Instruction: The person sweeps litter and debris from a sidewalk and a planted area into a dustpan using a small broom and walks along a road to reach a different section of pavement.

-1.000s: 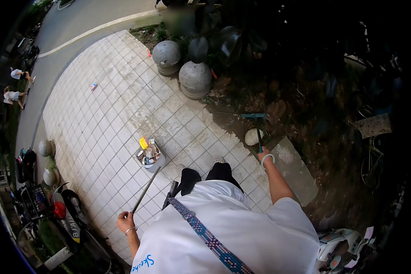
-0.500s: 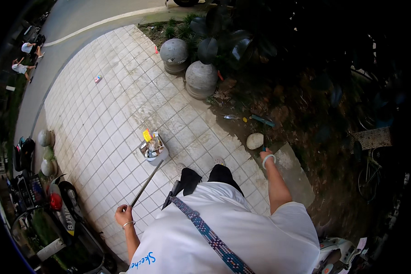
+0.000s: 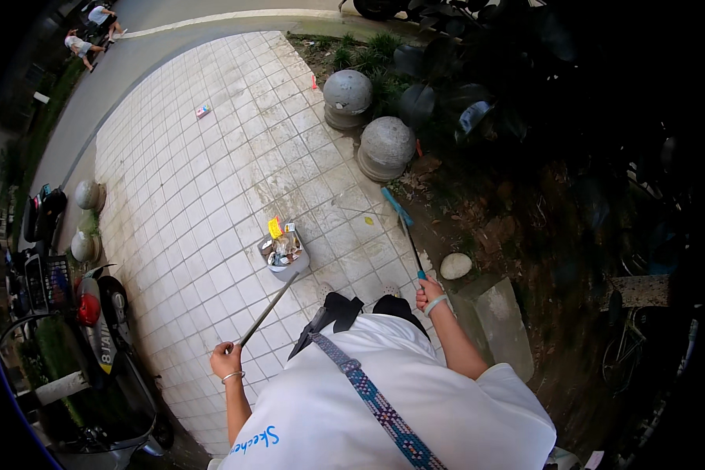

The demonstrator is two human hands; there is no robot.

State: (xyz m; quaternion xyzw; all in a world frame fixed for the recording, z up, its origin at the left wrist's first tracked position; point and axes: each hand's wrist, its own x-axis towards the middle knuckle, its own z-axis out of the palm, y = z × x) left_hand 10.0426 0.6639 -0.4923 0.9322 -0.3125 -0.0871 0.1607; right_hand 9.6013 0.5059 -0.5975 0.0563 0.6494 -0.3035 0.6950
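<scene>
My left hand [image 3: 226, 359] is closed round the upper end of a long dark handle. That handle slants down to a grey long-handled dustpan [image 3: 288, 269] standing on the tiles, heaped with litter, a yellow packet [image 3: 275, 227] on top. My right hand [image 3: 428, 293] grips the blue end of a thin-poled broom [image 3: 415, 249]. Its narrow teal head [image 3: 397, 206] rests at the border between tiles and soil. Just left of the head lies a yellow leaf [image 3: 369, 221] on the paving.
Two stone bollards [image 3: 387, 147] flank the soil bed. A pale rock [image 3: 456, 265] and a concrete slab [image 3: 503, 329] lie right of my right hand. Parked scooters [image 3: 94, 329] stand at left. A small pink-and-white box [image 3: 203, 111] sits on the tiles. Two people are far off at upper left.
My right hand has swung the broom leftward, from the soil to the tile edge. The yellow leaf has shifted left onto the tiles. The view has turned; my left hand still holds the dustpan.
</scene>
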